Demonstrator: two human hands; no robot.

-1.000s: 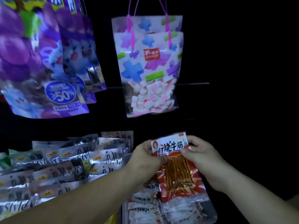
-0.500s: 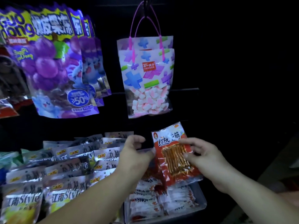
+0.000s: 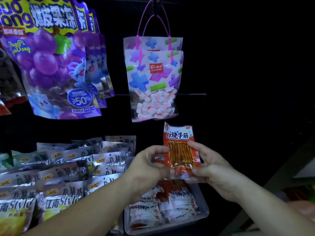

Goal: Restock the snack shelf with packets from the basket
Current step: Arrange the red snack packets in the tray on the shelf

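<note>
A red snack packet (image 3: 179,143) with a clear window showing orange strips stands upright in front of the dark shelf. My right hand (image 3: 211,166) grips its right edge and lower corner. My left hand (image 3: 148,162) pinches its left edge, with another red packet partly hidden behind the fingers. Below them a grey tray (image 3: 203,213) holds several more red-and-white packets of the same kind.
Silver "Style" packets (image 3: 71,169) fill the shelf rows at lower left. Purple grape jelly bags (image 3: 51,58) hang at upper left. A marshmallow bag (image 3: 153,82) with pink handles hangs above the held packet. The right side is dark.
The packet has turned upright and risen a little. My left hand has come back onto its left edge; half a second ago it was off the packet.
</note>
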